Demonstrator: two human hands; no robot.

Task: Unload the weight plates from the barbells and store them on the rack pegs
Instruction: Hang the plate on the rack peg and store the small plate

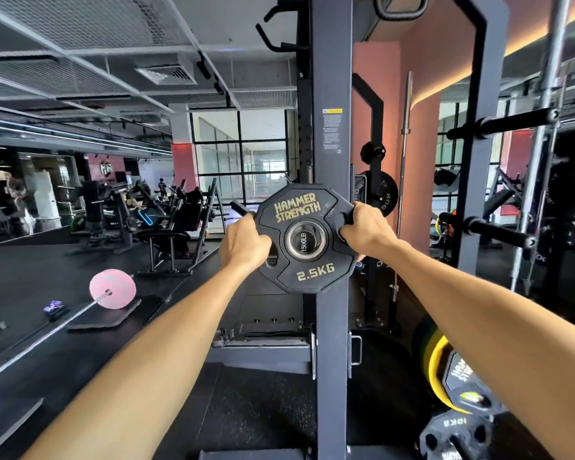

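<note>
A black 2.5 kg plate (pixel 307 239) marked HAMMER STRENGTH sits in front of the grey rack upright (pixel 332 127), its steel-ringed hole filled by a peg end labelled 1500LB. My left hand (pixel 244 244) grips the plate's left edge. My right hand (pixel 367 229) grips its right edge through a handle slot. A barbell (pixel 52 330) with pink plates (pixel 112 288) lies on the floor at the left, resting on black mats.
Empty black pegs (pixel 498 232) stick out from the rack post at the right. Yellow and black plates (pixel 455 386) hang low at the right. A bare bar (pixel 404 154) stands upright behind the rack. Benches and machines (pixel 166 224) fill the left background.
</note>
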